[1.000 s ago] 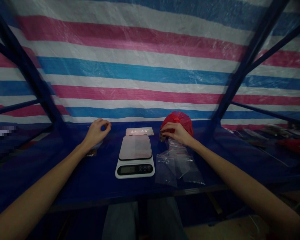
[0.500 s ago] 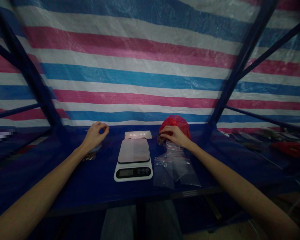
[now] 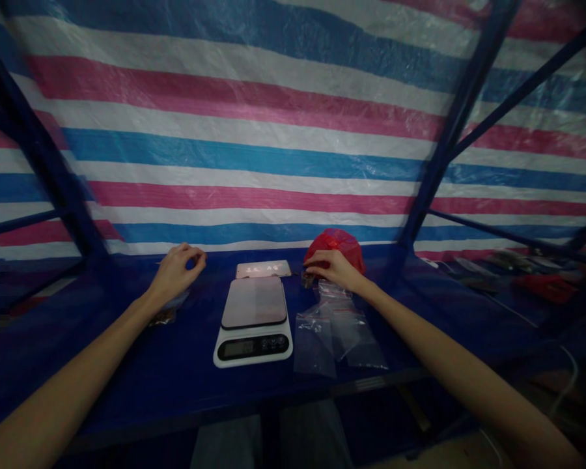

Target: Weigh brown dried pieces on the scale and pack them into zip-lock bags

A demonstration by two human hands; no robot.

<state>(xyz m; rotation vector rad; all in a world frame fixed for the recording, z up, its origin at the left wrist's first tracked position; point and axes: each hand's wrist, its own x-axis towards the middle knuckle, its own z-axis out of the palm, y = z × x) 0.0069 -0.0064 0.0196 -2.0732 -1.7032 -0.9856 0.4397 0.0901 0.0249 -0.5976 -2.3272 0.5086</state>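
At the left, my left hand (image 3: 176, 272) is raised over the table with thumb and fingertips brought together; what they hold, if anything, is too small to tell. Just below it lies a small clear bag with brown bits (image 3: 163, 316). My right hand (image 3: 338, 269) is closed at the front of a red plastic bag (image 3: 340, 240), its fingertips at some small brown pieces (image 3: 307, 280). Whatever sits in that pinch cannot be made out. Between the hands stands a white digital scale (image 3: 254, 312) with a bare weighing plate; its display is too dim to read.
Several clear zip bags (image 3: 339, 332) lie overlapping right of the scale. Behind the scale is a flat pale phone-like slab (image 3: 262, 268). Blue metal posts (image 3: 432, 176) flank the blue table (image 3: 176, 378), and striped sheeting (image 3: 254, 150) hangs behind it.
The whole view has shifted slightly, so the things on the table appear a little further left and lower. Both hands keep nearly the same pose and place.
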